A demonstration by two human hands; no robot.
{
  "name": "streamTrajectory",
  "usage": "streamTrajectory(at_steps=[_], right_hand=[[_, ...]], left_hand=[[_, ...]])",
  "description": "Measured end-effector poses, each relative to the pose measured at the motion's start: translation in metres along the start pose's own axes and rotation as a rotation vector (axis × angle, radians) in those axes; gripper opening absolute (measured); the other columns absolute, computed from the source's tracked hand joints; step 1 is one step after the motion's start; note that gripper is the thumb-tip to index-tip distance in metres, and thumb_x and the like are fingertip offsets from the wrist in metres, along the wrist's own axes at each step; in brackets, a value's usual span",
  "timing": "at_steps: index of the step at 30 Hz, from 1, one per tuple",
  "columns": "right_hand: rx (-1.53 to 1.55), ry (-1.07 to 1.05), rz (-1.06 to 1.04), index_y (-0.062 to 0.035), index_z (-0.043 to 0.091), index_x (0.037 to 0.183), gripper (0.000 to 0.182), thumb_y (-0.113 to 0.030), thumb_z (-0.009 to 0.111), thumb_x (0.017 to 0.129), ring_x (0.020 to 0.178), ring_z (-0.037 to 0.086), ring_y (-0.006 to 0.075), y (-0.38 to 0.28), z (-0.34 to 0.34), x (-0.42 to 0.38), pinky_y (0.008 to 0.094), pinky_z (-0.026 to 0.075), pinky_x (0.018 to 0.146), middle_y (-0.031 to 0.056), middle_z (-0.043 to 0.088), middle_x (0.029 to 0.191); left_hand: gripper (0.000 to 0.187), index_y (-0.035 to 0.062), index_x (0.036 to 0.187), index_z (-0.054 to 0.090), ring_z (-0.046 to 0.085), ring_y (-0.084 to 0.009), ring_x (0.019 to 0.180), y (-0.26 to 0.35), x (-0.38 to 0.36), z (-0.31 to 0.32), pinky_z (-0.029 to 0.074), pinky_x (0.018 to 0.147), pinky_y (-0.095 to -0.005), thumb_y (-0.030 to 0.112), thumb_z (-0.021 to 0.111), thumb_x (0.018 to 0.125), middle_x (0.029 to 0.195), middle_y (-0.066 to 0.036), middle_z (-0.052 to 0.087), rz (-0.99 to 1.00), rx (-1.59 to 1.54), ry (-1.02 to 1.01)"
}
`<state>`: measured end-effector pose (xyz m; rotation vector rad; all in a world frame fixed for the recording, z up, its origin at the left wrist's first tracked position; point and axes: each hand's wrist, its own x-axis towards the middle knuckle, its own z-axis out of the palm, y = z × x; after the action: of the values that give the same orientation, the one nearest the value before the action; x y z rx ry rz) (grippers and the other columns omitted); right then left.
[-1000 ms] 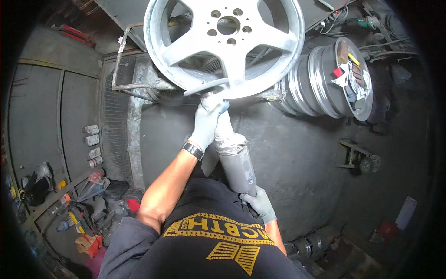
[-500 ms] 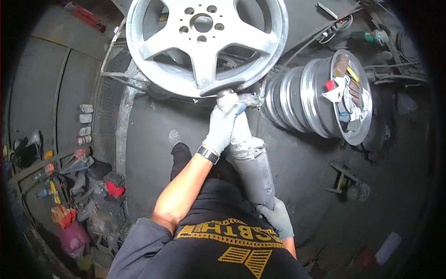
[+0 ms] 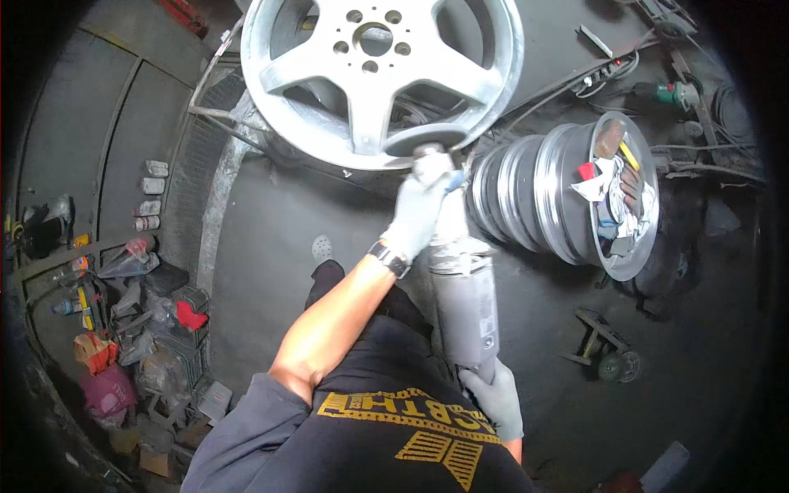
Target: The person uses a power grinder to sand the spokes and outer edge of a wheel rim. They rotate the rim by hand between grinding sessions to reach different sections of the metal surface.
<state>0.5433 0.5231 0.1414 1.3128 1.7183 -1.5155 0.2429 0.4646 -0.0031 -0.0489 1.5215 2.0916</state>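
Observation:
A pale five-spoke alloy wheel rim [image 3: 370, 115] sits at the top of the view, its face towards me. My left hand [image 3: 417, 215], gloved and with a watch at the wrist, is wrapped round the neck of a dusty angle grinder [image 3: 464, 304] close behind its head. My right hand [image 3: 496, 396], also gloved, grips the tool's rear end near my waist. The grinder's round disc [image 3: 423, 138] lies against or just over the lower right edge of the rim; exact contact cannot be made out. Part of the rim's lower edge is hidden behind it.
Stacked wheel rims [image 3: 551, 193] lie on their side to the right, with rags and small items in the end one. A green power tool [image 3: 678, 94] and cables are beyond. Small wheeled frame [image 3: 604, 345] stands on the floor. Clutter and a pink bag [image 3: 108, 393] lie left.
The grinder's disc has moved to the right along the rim's lower edge, both hands going with it. My view has also shifted slightly.

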Motion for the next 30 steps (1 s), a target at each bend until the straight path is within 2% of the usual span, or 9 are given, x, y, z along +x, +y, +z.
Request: streamTrajectory(at_steps=[4,7,14,15,19,21,25,27,30], right_hand=[[0.072,0.145,0.008,0.0052,0.067,0.112,0.025,-0.008,0.072,0.092,0.067,0.063,0.0102,-0.003,0.02,-0.019,0.0293,0.051,0.062,0.0069,0.071,0.09],[0.074,0.18,0.003,0.0052,0.067,0.111,0.024,-0.008,0.071,0.092,0.066,0.062,0.0105,-0.015,0.043,-0.031,0.0291,0.05,0.061,0.0065,0.071,0.089],[0.068,0.127,-0.06,0.004,0.068,0.112,0.024,-0.011,0.072,0.093,0.066,0.062,0.0097,-0.017,0.106,-0.021,0.0286,0.05,0.062,0.0045,0.07,0.08],[0.079,0.092,-0.065,0.0037,0.069,0.112,0.025,-0.012,0.073,0.093,0.066,0.061,0.0095,-0.012,0.111,-0.017,0.0289,0.05,0.063,0.0044,0.07,0.08],[-0.011,0.024,-0.091,0.0017,0.07,0.112,0.027,-0.016,0.076,0.092,0.066,0.062,0.0095,-0.009,0.116,-0.007,0.0296,0.05,0.063,0.0048,0.069,0.078],[0.023,0.014,-0.107,0.0017,0.07,0.112,0.029,-0.017,0.077,0.092,0.065,0.063,0.0096,-0.008,0.112,-0.001,0.0296,0.05,0.062,0.0055,0.069,0.078],[-0.067,-0.002,-0.112,0.0016,0.07,0.113,0.029,-0.015,0.077,0.091,0.066,0.065,0.0094,-0.003,0.073,0.009,0.0298,0.052,0.062,0.0062,0.071,0.08],[-0.092,-0.012,-0.126,0.0017,0.07,0.114,0.029,-0.014,0.077,0.091,0.067,0.065,0.0094,0.002,0.04,0.012,0.0298,0.052,0.063,0.0064,0.071,0.081],[-0.087,0.055,-0.091,0.0024,0.069,0.116,0.03,-0.013,0.077,0.09,0.068,0.065,0.0095,0.003,-0.011,0.014,0.0296,0.053,0.063,0.0061,0.072,0.085]], left_hand=[[0.032,0.0035,0.118,0.068,0.067,-0.0129,0.092,0.011,0.001,0.018,0.055,0.081,-0.0302,0.022,0.078,0.094,0.104,-0.003,0.07,-0.237,-0.266,-0.065],[0.033,0.0027,0.119,0.068,0.068,-0.0134,0.093,0.011,-0.002,0.005,0.055,0.082,-0.0301,0.022,0.077,0.095,0.105,-0.005,0.071,-0.265,-0.235,-0.046],[0.033,-0.0016,0.122,0.071,0.068,-0.014,0.101,0.009,-0.008,-0.08,0.053,0.088,-0.0292,0.022,0.073,0.098,0.11,-0.006,0.073,-0.112,-0.035,0.008],[0.032,-0.0012,0.121,0.071,0.069,-0.0136,0.096,0.013,-0.008,-0.091,0.055,0.083,-0.0296,0.021,0.073,0.098,0.106,-0.006,0.073,-0.186,-0.039,0.023],[0.027,0.0009,0.113,0.07,0.07,-0.0165,0.075,0.017,-0.012,-0.113,0.057,0.066,-0.0304,0.018,0.078,0.094,0.091,-0.007,0.071,-0.16,-0.097,0.125],[0.023,0.0029,0.108,0.068,0.068,-0.018,0.067,0.012,-0.008,-0.119,0.056,0.06,-0.0324,0.018,0.079,0.093,0.084,-0.007,0.069,-0.233,-0.242,0.098],[0.022,0.0046,0.107,0.067,0.066,-0.0188,0.062,-0.01,-0.003,-0.096,0.055,0.056,-0.0337,0.018,0.078,0.094,0.08,-0.007,0.067,-0.223,-0.227,0.182],[0.024,0.004,0.11,0.067,0.067,-0.0191,0.064,-0.019,-0.007,-0.068,0.056,0.058,-0.0337,0.019,0.078,0.094,0.082,-0.007,0.068,-0.169,-0.322,0.194],[0.029,0.0023,0.114,0.069,0.07,-0.0146,0.08,-0.017,-0.009,-0.016,0.057,0.07,-0.0303,0.021,0.079,0.094,0.095,-0.006,0.071,-0.108,-0.233,0.16]])
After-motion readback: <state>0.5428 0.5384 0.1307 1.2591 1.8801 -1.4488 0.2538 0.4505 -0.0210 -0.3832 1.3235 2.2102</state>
